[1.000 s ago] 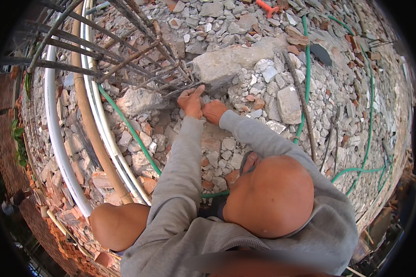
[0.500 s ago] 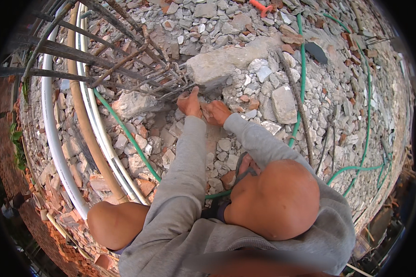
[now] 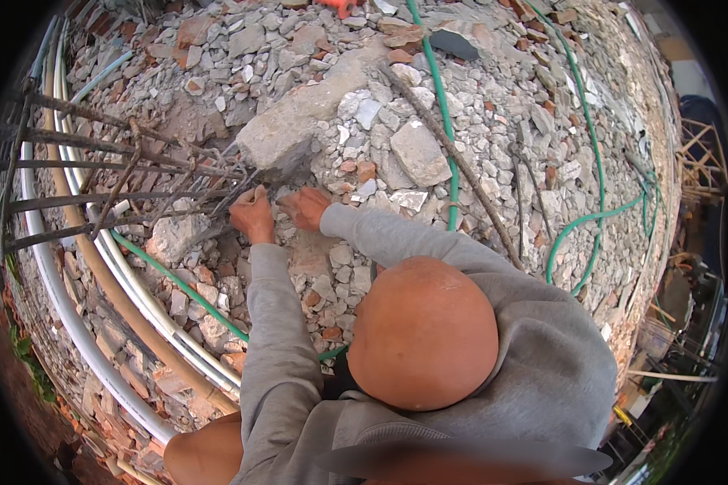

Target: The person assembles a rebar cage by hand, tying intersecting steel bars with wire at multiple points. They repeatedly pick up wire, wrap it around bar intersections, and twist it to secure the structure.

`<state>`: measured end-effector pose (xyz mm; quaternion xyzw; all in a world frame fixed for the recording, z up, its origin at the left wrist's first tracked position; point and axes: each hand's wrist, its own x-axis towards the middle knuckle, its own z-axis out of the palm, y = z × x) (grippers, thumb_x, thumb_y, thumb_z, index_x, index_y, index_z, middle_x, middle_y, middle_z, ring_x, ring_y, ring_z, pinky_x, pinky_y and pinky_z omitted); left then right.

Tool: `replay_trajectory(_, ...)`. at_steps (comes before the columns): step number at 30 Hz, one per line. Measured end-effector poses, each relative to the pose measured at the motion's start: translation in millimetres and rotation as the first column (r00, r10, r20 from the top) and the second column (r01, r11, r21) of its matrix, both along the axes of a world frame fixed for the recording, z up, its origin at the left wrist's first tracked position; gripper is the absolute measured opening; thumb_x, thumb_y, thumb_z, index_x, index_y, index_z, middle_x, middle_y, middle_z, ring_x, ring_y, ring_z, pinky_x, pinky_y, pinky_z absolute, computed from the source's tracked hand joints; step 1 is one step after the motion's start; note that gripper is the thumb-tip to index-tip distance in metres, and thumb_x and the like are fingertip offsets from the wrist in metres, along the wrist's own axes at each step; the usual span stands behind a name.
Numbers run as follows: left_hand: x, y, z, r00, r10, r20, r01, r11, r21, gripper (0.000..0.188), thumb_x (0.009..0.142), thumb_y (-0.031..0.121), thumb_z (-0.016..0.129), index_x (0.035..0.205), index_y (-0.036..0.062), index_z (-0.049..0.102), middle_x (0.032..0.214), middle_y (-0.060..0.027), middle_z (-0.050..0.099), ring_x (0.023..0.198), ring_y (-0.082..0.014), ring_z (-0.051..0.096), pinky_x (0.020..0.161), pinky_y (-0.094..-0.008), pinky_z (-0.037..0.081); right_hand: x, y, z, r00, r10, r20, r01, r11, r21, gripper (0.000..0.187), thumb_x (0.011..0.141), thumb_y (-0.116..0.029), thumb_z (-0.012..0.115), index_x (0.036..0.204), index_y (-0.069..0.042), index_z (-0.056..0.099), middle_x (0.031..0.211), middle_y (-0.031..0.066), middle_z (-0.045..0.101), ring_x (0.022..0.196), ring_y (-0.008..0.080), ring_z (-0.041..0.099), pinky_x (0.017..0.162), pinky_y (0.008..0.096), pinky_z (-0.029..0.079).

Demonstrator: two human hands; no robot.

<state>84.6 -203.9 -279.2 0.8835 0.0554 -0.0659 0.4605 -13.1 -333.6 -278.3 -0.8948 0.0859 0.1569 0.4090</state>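
Observation:
My left hand (image 3: 253,215) is closed, its fingers pinched at the tied ends of a rusty rebar cage (image 3: 129,149). Just right of it, my right hand (image 3: 306,208) is closed too, fingers curled down towards the rubble. What either hand grips is hidden or too small to make out. Directly beyond both hands lies a long, pale concrete block (image 3: 303,109), its near end close to the rebar tips. A small gap separates the two hands.
Broken concrete and brick rubble (image 3: 380,162) surrounds the hands. A green hose (image 3: 442,97) and a loose rebar rod (image 3: 471,182) lie to the right. Leftward run a white pipe (image 3: 63,311) and a tan pipe (image 3: 137,317). My bent knee (image 3: 425,331) rises close below my right forearm.
The view has shifted, so the scene sits further left and the rebar looks lower and flatter. My hands are slightly further apart, the right one drawn off the left; both stay by the rebar ends.

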Motion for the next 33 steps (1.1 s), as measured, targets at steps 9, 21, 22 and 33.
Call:
replay_trajectory(9, -32.4, 37.8, -6.7, 0.921, -0.072, -0.383, -0.119, 0.884, -0.453, 0.054, 0.095, 0.025, 0.078, 0.138, -0.005, 0.066, 0.118, -0.0109, 0.074, 0.092, -0.0194, 0.068, 0.075, -0.0339, 0.056, -186.0, -150.9, 118.0, 0.589, -0.389, 0.708, 0.774, 0.523, -0.357, 0.051, 0.091, -0.014, 0.072, 0.139, -0.002, 0.058, 0.127, 0.0207, 0.062, 0.115, 0.0411, 0.058, 0.101, 0.0503, 0.046)
replay_trajectory(21, -113.5, -45.8, -7.2, 0.587, 0.18, -0.789, -0.778, 0.394, -0.489, 0.013, 0.09, 0.013, 0.07, 0.083, 0.0026, 0.067, 0.074, -0.0072, 0.066, 0.056, -0.019, 0.059, 0.047, -0.0356, 0.046, -481.9, -372.9, 32.4, 0.769, -0.633, 0.084, 0.474, 0.477, -0.74, 0.103, 0.081, -0.033, 0.086, 0.164, -0.011, 0.029, 0.124, 0.0285, 0.064, 0.108, 0.0471, 0.066, 0.097, 0.0504, 0.054)
replay_trajectory(22, -119.8, -51.6, -2.2, 0.604, 0.164, -0.78, -0.766, 0.389, -0.512, 0.014, 0.09, 0.014, 0.07, 0.081, 0.0026, 0.067, 0.074, -0.0074, 0.066, 0.055, -0.0188, 0.059, 0.046, -0.0356, 0.046, -489.9, -391.9, 27.0, 0.763, -0.644, 0.064, 0.482, 0.499, -0.72, 0.096, 0.084, -0.032, 0.083, 0.163, -0.01, 0.033, 0.118, 0.0284, 0.067, 0.102, 0.0467, 0.068, 0.095, 0.0505, 0.055)
replay_trajectory(33, -109.7, -33.5, 7.0, 0.771, 0.197, -0.605, -0.633, 0.345, -0.693, 0.047, 0.09, 0.01, 0.071, 0.134, -0.0031, 0.063, 0.113, -0.0157, 0.071, 0.084, -0.0255, 0.068, 0.069, -0.038, 0.053, -303.8, -251.0, 220.8, 0.763, -0.598, -0.246, 0.631, 0.605, 0.485, 0.047, 0.105, -0.027, 0.064, 0.138, 0.005, 0.06, 0.085, 0.0105, 0.073, 0.069, 0.0163, 0.069, 0.063, 0.0298, 0.055)
